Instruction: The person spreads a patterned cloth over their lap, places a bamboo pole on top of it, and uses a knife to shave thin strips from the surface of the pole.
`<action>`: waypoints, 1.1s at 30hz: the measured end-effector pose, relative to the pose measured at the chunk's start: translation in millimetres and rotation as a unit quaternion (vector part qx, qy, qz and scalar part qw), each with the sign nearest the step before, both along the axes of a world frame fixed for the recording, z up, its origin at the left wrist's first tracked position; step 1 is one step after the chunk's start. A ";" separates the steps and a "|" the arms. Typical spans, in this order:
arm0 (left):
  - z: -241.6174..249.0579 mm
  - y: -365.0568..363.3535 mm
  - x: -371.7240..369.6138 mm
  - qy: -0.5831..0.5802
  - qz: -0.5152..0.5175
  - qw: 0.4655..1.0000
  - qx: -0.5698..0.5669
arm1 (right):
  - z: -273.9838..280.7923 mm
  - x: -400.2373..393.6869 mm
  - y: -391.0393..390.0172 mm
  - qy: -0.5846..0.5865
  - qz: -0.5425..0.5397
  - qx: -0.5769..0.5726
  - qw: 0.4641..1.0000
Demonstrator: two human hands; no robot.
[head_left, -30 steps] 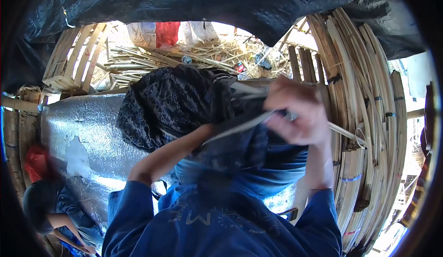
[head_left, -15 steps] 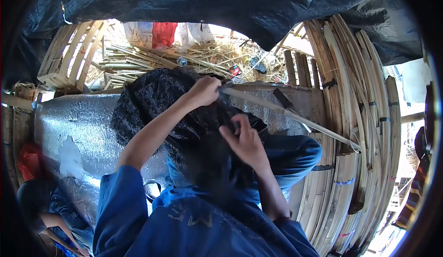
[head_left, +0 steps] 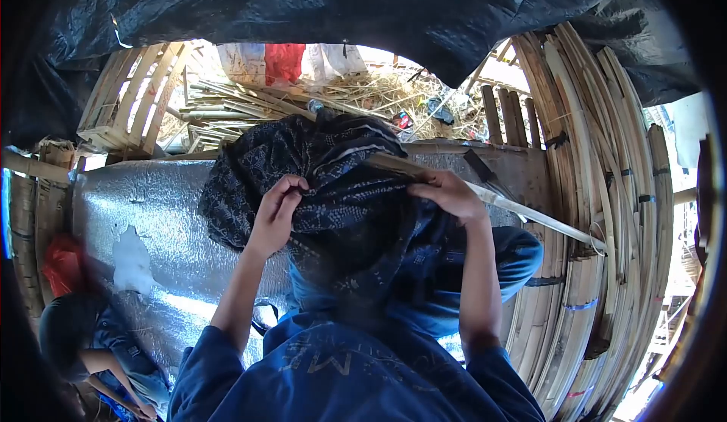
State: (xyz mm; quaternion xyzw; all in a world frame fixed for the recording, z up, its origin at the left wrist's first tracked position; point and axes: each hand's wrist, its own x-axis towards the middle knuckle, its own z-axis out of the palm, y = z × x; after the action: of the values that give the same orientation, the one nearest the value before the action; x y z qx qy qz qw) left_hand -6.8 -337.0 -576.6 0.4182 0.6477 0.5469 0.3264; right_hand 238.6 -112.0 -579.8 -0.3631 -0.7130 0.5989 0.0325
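A dark cloth (head_left: 348,210) with a pale pattern lies bunched over my lap, its folds running between both hands. My left hand (head_left: 277,211) is closed, pinching the cloth's left part between thumb and fingertips. On the other side my right hand (head_left: 452,193) is closed at the cloth's right edge, with its thumb toward the near side. A long pale bamboo strip (head_left: 545,221) passes beneath my right hand, and its far-left end (head_left: 390,165) rests against the cloth. Whether the right fingers also grip the strip is hidden.
Silvery foil matting (head_left: 166,195) covers the platform around me. Bundled bamboo slats (head_left: 598,195) stand along the right. At lower left another person (head_left: 98,346) sits near a red bag (head_left: 64,267). A black tarp (head_left: 303,13) hangs overhead; beyond lies a pile of strips (head_left: 235,112).
My left hand has come down and leftward from the strip's upper end to the cloth. My right hand has moved up and right to the cloth's edge. The cloth is now spread wider.
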 end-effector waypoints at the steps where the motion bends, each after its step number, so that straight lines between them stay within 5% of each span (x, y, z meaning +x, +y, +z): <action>1: -8.0 -1.9 -0.7 0.041 -0.026 0.999 0.019 | -8.6 -0.8 4.1 0.001 -0.001 0.000 1.000; 4: 2.5 -9.3 -5.9 0.087 -0.112 0.988 -0.056 | -29.5 -12.4 12.8 0.053 -0.093 0.152 0.983; 6: 16.4 -8.0 -11.4 0.160 -0.211 0.950 -0.167 | -26.1 -28.2 0.1 -0.141 -0.096 0.286 0.943; 7: 19.4 -5.6 -17.9 0.165 -0.222 0.942 -0.193 | -19.6 -32.6 2.0 -0.167 -0.062 0.250 0.952; 10: 33.5 8.7 -31.1 0.283 -0.189 0.918 -0.204 | -19.7 -31.6 -2.5 -0.144 -0.057 0.271 0.950; 12: 24.7 37.5 -17.8 0.489 -0.016 0.872 0.019 | -17.4 -31.5 -7.1 -0.136 -0.068 0.272 0.950; 16: -3.2 92.0 7.1 0.579 0.003 0.815 0.025 | -20.1 -27.9 -1.4 -0.136 -0.060 0.284 0.947; 18: -0.5 104.3 -15.8 0.364 -0.065 0.922 -0.117 | -11.3 -30.6 -0.3 -0.147 -0.070 0.272 0.948; 19: 4.1 100.7 -27.2 0.329 0.048 0.940 -0.079 | -9.4 -31.0 -0.4 -0.157 -0.083 0.251 0.952; 22: 13.3 65.4 -65.7 0.222 0.341 0.913 0.025 | -23.8 -35.0 20.2 -0.110 -0.128 0.316 0.934; 24: 21.0 39.8 -69.2 -0.187 0.453 0.858 0.157 | -23.8 -42.0 33.3 -0.125 -0.147 0.315 0.929; 26: 8.9 -7.6 -79.9 -0.276 0.352 0.860 0.247 | -18.4 -49.2 42.0 -0.130 -0.169 0.330 0.920; 27: 37.8 -15.1 -61.3 -0.421 0.210 0.843 0.260 | -10.2 -53.0 41.6 -0.157 -0.173 0.338 0.912; 29: -18.2 -45.0 -69.1 -0.422 0.170 0.882 0.124 | -25.8 -53.7 51.9 -0.142 -0.177 0.346 0.910; 30: -47.9 -45.1 -59.5 -0.162 0.189 0.968 0.011 | -31.3 -55.4 55.1 -0.128 -0.183 0.355 0.908; 31: -17.2 -27.6 -21.9 -0.122 0.071 0.983 -0.117 | -19.3 -58.1 52.9 -0.158 -0.180 0.315 0.918; 32: -45.8 -10.5 -5.9 -0.044 -0.059 0.995 -0.064 | -20.6 -56.4 53.4 -0.159 -0.176 0.316 0.919; 33: -24.8 17.9 10.3 0.016 -0.197 0.974 -0.110 | -21.9 -52.8 56.5 -0.140 -0.168 0.326 0.920</action>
State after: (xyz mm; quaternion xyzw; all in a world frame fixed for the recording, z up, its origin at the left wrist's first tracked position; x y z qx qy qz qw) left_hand 3.5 -319.1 -601.5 0.5079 0.6141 0.3900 0.4613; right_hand 185.8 -55.5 -601.7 -0.5266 -0.7948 0.2621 0.1493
